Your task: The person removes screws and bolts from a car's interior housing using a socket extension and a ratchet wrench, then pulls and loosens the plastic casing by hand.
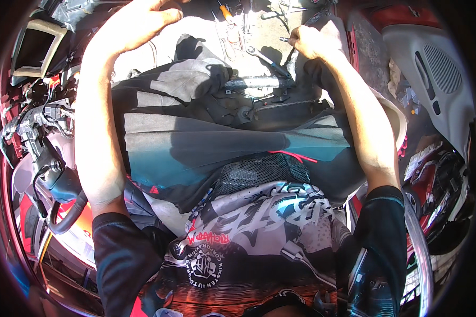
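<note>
My left hand [153,18] reaches to the top edge, thumb showing, other fingers mostly cut off or washed out. My right hand [309,42] is closed on a small metal piece [284,39], pinched at its fingertips. Between my hands, on a sunlit pale surface, lie an orange-handled screwdriver [226,13] and a ratchet [267,61] with a dark handle. Below them are a silvery bar [254,83] and dark parts. My grey-trousered legs [195,137] spread across the middle, partly shading these things.
I am inside a car interior. A grey door panel with a speaker grille [441,68] stands at right. Bundled wiring [58,119] and a dark steering wheel [71,211] are at left, near a beige-framed part [37,45]. More metal tools [283,13] lie at the top.
</note>
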A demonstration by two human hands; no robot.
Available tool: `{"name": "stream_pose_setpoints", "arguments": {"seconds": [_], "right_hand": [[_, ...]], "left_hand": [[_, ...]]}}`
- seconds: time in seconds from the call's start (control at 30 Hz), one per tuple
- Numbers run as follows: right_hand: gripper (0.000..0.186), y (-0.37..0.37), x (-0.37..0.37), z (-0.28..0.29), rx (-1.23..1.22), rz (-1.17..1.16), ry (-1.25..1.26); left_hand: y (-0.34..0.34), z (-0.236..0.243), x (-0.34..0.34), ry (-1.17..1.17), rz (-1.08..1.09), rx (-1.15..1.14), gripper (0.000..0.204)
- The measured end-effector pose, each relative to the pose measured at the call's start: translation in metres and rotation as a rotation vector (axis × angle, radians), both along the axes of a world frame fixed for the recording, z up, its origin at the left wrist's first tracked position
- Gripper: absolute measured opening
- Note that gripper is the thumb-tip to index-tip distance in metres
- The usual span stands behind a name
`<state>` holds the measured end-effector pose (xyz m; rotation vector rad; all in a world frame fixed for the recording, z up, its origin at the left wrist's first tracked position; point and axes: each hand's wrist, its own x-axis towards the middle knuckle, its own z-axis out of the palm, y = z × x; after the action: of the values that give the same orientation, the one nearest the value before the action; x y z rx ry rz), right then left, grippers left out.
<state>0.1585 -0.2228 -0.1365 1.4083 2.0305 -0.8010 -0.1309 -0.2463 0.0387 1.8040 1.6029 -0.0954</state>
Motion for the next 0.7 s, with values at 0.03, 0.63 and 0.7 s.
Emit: {"name": "stream_pose_setpoints", "arguments": {"seconds": [0.03,0.63,0.7], "right_hand": [[0.038,0.002,-0.003,-0.005,0.024,0.01,0.018],[0.036,0.003,0.038,-0.066,-0.022,-0.112,0.147],[0.039,-0.001,0.057,-0.059,0.01,-0.071,0.032]], "left_hand": [[0.0,0.012,0.0,-0.001,0.038,-0.029,0.038],[0.023,0.004,-0.014,-0.163,0.147,-0.143,0.04],[0.033,-0.029,-0.012,-0.17,0.143,-0.172,0.039]]}}
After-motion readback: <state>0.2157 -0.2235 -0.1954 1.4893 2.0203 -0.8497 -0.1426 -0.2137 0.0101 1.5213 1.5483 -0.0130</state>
